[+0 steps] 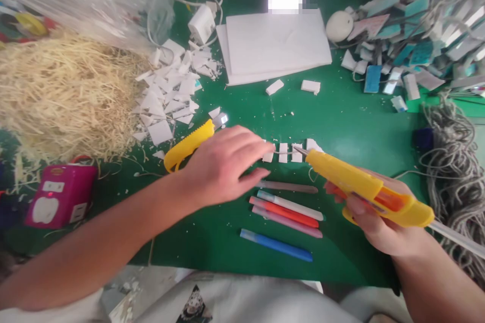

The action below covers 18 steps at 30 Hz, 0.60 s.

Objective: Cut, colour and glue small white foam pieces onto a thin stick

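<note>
Your left hand (222, 166) open, fingertips over left end of foam pieces (290, 153), lined left-to-right on green mat (341, 116). Your right hand (373, 224) grips glue gun (364, 186), nozzle pointing left, tip at row's right end.

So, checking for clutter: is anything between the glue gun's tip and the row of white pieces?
Nothing visible: the glue gun has its tip at the white pieces; the left hand reaches them from the opposite side.
</note>
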Available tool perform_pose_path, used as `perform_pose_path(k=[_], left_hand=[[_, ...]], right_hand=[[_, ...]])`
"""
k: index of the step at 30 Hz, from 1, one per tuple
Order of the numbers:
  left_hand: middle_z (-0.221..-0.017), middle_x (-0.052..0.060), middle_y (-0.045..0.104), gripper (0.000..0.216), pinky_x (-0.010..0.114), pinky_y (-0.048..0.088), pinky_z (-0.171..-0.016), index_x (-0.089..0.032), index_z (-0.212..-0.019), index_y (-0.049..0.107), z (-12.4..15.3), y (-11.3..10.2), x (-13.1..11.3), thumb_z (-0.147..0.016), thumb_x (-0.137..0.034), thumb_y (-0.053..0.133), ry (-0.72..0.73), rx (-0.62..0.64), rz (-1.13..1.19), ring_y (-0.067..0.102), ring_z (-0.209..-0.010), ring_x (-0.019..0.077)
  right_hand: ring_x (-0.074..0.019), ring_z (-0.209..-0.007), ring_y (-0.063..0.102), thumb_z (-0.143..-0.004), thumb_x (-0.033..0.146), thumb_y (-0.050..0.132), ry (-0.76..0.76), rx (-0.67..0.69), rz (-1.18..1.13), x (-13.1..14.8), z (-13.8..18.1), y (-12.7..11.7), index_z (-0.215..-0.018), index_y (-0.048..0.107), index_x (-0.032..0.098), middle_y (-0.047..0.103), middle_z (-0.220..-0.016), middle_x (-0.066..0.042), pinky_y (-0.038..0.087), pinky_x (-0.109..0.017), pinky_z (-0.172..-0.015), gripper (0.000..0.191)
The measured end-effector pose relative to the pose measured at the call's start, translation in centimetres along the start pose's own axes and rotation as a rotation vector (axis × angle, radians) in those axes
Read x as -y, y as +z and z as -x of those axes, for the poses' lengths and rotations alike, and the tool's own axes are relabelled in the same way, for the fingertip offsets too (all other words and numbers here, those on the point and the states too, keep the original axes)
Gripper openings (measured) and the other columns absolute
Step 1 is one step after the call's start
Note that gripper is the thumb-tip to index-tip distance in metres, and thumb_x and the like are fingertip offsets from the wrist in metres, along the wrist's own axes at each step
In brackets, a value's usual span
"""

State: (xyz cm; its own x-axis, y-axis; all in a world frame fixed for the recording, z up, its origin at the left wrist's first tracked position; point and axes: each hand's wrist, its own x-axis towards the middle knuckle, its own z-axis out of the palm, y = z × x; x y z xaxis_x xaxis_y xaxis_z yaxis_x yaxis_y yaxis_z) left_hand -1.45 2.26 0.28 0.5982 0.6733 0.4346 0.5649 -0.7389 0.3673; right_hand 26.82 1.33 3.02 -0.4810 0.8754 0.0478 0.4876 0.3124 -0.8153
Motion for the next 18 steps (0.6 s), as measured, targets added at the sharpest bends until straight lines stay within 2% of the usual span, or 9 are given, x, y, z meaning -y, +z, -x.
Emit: perform_pose_path(k=[2,3,6,8,10,12,14,18], left_hand=[[-0.098,0.01,0.075,0.023,0.034,0.058,-0.088,-0.01,-0.105,0.066,0.3,0.6,-1.8,-0.099,-0.032,0.063,0.028,0.0,0.058,0.07,-0.093,0.0206],[-0.105,0.012,0.075,0.031,0.035,0.057,-0.091,-0.009,-0.108,0.066,0.4,1.0,-2.7,-0.098,-0.039,0.063,0.028,0.051,0.08,0.07,-0.099,0.0225],[-0.132,0.023,0.065,0.074,0.044,0.051,-0.106,-0.003,-0.132,0.057,0.7,2.2,-5.0,-0.089,-0.063,0.067,0.016,0.19,0.134,0.062,-0.123,0.0327],[-0.147,0.025,0.055,0.1,0.049,0.045,-0.113,-0.003,-0.144,0.047,0.9,2.7,-5.9,-0.08,-0.077,0.066,0.014,0.284,0.146,0.054,-0.134,0.0368],[-0.153,0.025,0.049,0.113,0.049,0.041,-0.117,-0.004,-0.15,0.04,1.2,2.9,-6.4,-0.073,-0.082,0.07,0.031,0.368,0.115,0.048,-0.139,0.0377],[-0.15,0.023,0.053,0.11,0.047,0.041,-0.117,-0.004,-0.15,0.041,1.6,2.8,-6.6,-0.073,-0.073,0.078,0.062,0.405,0.062,0.049,-0.138,0.0361],[-0.14,0.02,0.061,0.09,0.044,0.047,-0.109,-0.005,-0.147,0.046,1.9,2.7,-6.8,-0.081,-0.057,0.079,0.102,0.388,0.029,0.056,-0.128,0.0329],[-0.117,0.016,0.07,0.045,0.038,0.055,-0.086,-0.005,-0.135,0.057,2.5,2.7,-7.3,-0.098,-0.029,0.06,0.187,0.297,0.01,0.066,-0.102,0.0265]], right_hand=[[-0.0158,-0.049,0.06,-0.1,0.041,0.053,-0.046,-0.037,-0.047,0.0,0.0,0.1,-0.077,0.055,0.028,0.061,-0.064,0.0,0.05,-0.029,-0.043,0.027],[-0.0157,-0.05,0.06,-0.1,0.04,0.053,-0.058,-0.054,-0.058,-0.2,0.0,0.2,-0.078,0.056,0.028,0.062,-0.065,0.0,0.05,-0.028,-0.044,0.025],[-0.0163,-0.053,0.061,-0.1,0.04,0.055,-0.054,-0.086,-0.058,-0.8,0.4,0.6,-0.082,0.062,0.028,0.065,-0.069,0.0,0.051,-0.029,-0.047,0.022],[-0.0158,-0.055,0.061,-0.1,0.038,0.055,-0.027,-0.104,-0.062,-1.0,0.6,0.7,-0.084,0.063,0.028,0.066,-0.071,0.0,0.052,-0.029,-0.051,0.021],[-0.0154,-0.056,0.062,-0.101,0.038,0.055,-0.027,-0.103,-0.045,-0.9,0.6,0.8,-0.086,0.063,0.029,0.068,-0.074,0.0,0.052,-0.028,-0.05,0.02],[-0.0161,-0.055,0.063,-0.101,0.041,0.054,-0.048,-0.068,-0.03,-0.6,0.4,0.7,-0.084,0.061,0.027,0.068,-0.071,-0.002,0.05,-0.028,-0.047,0.023],[-0.0167,-0.054,0.063,-0.103,0.042,0.049,-0.061,-0.056,-0.01,-0.2,0.2,0.6,-0.081,0.057,0.026,0.065,-0.067,-0.003,0.05,-0.029,-0.046,0.028],[-0.0158,-0.053,0.062,-0.098,0.027,0.054,-0.093,-0.019,0.025,0.1,-0.2,0.6,-0.082,0.056,0.027,0.065,-0.068,-0.001,0.05,-0.028,-0.047,0.017]])
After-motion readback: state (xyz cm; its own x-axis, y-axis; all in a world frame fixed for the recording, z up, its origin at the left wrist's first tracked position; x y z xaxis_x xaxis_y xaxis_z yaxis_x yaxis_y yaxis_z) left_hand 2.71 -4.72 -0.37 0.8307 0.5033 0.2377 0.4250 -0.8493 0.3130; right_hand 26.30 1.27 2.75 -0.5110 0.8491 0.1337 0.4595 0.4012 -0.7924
